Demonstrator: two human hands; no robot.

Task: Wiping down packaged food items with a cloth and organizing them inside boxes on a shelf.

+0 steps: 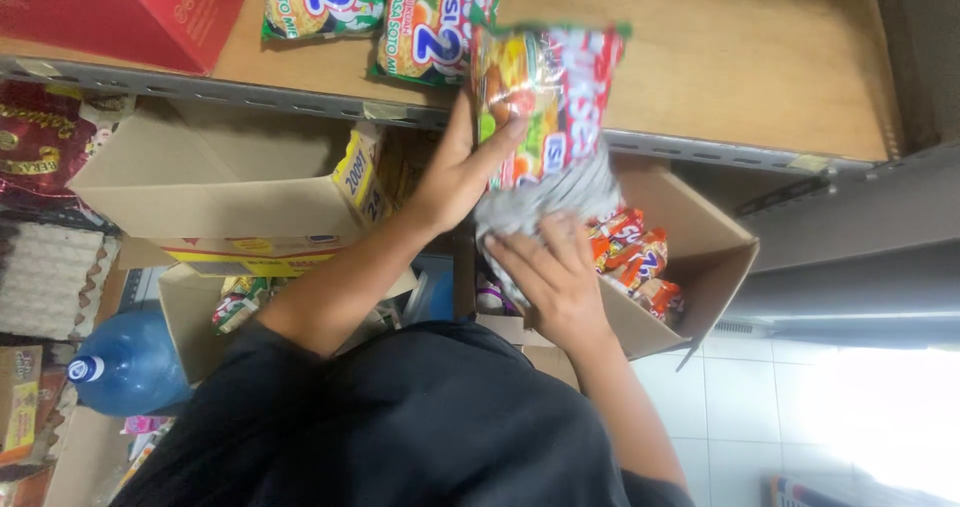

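From the head view, my left hand (455,172) has its grip closed on a stack of noodle packets (540,117), fingers over the front, just below the wooden shelf (740,57). My right hand (555,277) clasps the stack's grey lower end, hiding its bottom. Under the shelf, an open cardboard box (700,257) holds more packets, partly covered by my hand. The stack's print is blurred.
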